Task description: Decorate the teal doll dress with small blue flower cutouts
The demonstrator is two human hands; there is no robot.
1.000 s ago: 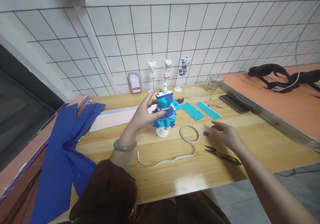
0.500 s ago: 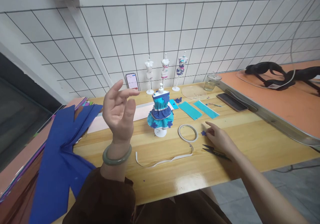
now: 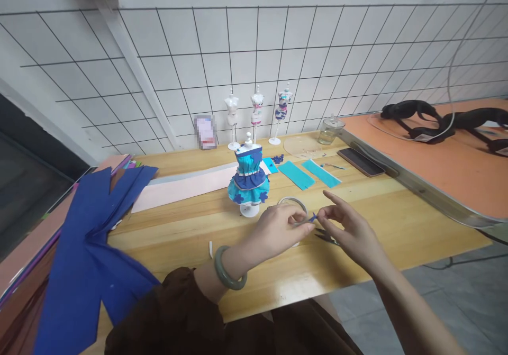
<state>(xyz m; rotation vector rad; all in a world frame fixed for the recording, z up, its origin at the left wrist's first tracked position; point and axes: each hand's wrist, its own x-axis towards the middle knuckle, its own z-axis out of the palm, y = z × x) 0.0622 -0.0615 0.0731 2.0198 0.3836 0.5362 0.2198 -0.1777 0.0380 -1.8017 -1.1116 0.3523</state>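
My left hand (image 3: 280, 229), a green bangle on its wrist, is closed in a pinch at one side of a small blue paper flower (image 3: 313, 217). From the other side, the thumb and fingertips of my right hand (image 3: 352, 233) pinch the same flower, its index finger pointing up. The flower is held just above the table, partly hidden by fingertips. Below it lie dark scissors (image 3: 326, 236), their handles covered by my right hand. A roll of white tape (image 3: 293, 201) is half hidden behind my left hand. A mini mannequin in a turquoise and blue ruffled dress (image 3: 249, 178) stands left of them.
Three small white mannequins (image 3: 257, 112) stand along the tiled wall. Turquoise paper strips (image 3: 296, 175), blue flower cutouts (image 3: 278, 158) and a pink strip (image 3: 182, 187) lie on the table. Blue crepe paper (image 3: 79, 249) covers the left. A phone (image 3: 361, 162) and glass jar (image 3: 330, 132) are at right.
My left hand has come down from its raised position to meet my right. The blue flower has been lifted off the table between both hands. The view has shifted slightly.
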